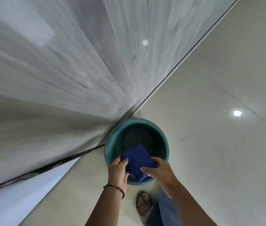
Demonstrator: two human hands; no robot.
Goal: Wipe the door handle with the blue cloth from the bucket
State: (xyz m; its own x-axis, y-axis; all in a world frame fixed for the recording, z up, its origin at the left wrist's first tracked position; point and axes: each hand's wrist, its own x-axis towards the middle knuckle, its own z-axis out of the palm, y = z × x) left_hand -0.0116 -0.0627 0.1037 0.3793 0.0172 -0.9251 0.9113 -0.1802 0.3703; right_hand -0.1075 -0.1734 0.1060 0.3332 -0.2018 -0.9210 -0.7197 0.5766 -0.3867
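Observation:
A teal bucket (112, 141) stands on the pale floor against the foot of a grey wall or door panel. Over its near rim I hold a folded blue cloth (137, 159) with both hands. My left hand (118, 172) grips the cloth's left edge, thumb on top. My right hand (159, 170) pinches its right side. The cloth hangs partly inside the bucket. No door handle is in view.
The grey streaked panel (63, 70) fills the upper left, with a dark strip (169, 75) along its base. Glossy cream floor tiles (218, 111) spread to the right. My sandalled foot (142, 204) and jeans leg stand just behind the bucket.

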